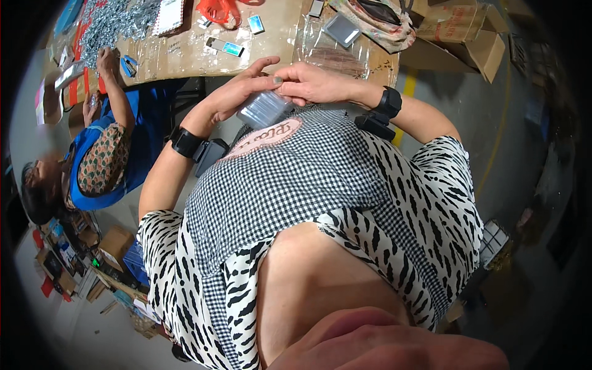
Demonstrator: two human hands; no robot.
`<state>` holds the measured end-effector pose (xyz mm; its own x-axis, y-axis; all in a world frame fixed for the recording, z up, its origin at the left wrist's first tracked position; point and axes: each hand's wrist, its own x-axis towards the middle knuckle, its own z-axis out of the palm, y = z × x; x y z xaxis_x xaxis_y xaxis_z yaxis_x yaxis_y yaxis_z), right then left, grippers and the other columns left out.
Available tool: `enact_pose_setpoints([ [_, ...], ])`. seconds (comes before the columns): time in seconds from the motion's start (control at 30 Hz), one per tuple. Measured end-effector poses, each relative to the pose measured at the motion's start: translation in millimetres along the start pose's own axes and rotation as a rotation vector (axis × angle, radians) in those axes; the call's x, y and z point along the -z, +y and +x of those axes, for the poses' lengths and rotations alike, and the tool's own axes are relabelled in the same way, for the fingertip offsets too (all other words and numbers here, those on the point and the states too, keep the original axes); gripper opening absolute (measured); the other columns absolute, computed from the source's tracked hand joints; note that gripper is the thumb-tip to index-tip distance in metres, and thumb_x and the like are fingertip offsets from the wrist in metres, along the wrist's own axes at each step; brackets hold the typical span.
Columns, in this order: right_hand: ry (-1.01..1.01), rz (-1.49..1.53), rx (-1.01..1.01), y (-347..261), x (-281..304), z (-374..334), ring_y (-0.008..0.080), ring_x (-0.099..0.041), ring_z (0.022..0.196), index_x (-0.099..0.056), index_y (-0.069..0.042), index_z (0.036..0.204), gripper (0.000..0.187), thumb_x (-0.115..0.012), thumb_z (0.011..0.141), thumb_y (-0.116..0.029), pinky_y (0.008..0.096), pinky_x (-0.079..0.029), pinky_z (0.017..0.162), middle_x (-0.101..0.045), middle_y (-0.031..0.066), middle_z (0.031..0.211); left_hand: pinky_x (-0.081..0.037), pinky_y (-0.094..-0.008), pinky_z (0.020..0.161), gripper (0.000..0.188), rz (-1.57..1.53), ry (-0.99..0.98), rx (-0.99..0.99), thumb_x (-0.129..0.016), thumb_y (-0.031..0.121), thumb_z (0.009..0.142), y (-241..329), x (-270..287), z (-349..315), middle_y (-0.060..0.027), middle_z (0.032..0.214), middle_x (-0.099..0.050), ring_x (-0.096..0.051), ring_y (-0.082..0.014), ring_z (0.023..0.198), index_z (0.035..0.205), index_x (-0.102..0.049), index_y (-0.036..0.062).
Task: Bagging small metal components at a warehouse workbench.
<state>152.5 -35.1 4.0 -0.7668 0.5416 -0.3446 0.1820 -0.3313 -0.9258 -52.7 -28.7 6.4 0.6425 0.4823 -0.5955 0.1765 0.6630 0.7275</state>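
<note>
Close to my apron, a stack of clear plastic cases (265,110) sits between my hands, below the table's near edge. My left hand (240,91) grips the stack from its left and upper side, index finger stretched away and thumb reaching across the top. My right hand (313,84) meets it from the right, its curled fingers against the stack's upper right corner and touching the left thumb. The fingers partly cover the cases, so what lies under them is hidden.
The cardboard-covered table (185,58) bears a heap of small metal parts (117,28), red strapping (219,11), small boxes (225,47), a clear case (341,31) and a patterned cloth bag (376,21). An open carton (472,46) stands right; a co-worker (102,154) sits left.
</note>
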Motion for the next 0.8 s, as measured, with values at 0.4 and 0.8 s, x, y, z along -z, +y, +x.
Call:
enact_pose_setpoints([
  [0.4,0.029,0.109,0.043,9,-12,-11,0.0026,-0.043,0.053,-0.052,-0.002,0.090,0.012,-0.045,0.093,-0.012,0.0181,-0.035,0.050,-0.051,-0.0022,0.071,-0.037,-0.0322,0.098,0.071,0.148,-0.080,-0.102,-0.057,0.031,0.085,-7,3,5,-0.0150,0.118,-0.051,-0.050,-0.0224,0.112,0.144,-0.025,0.0127],
  [0.8,-0.040,0.217,0.058,23,-16,-8,0.0021,-0.043,0.053,-0.050,-0.002,0.089,0.012,-0.042,0.094,-0.009,0.0194,-0.043,0.051,-0.051,-0.0001,0.072,-0.037,-0.0344,0.099,0.072,0.312,-0.106,-0.183,-0.057,0.031,0.081,-10,5,1,-0.0162,0.124,-0.049,-0.048,-0.0253,0.115,0.144,-0.026,0.0140],
])
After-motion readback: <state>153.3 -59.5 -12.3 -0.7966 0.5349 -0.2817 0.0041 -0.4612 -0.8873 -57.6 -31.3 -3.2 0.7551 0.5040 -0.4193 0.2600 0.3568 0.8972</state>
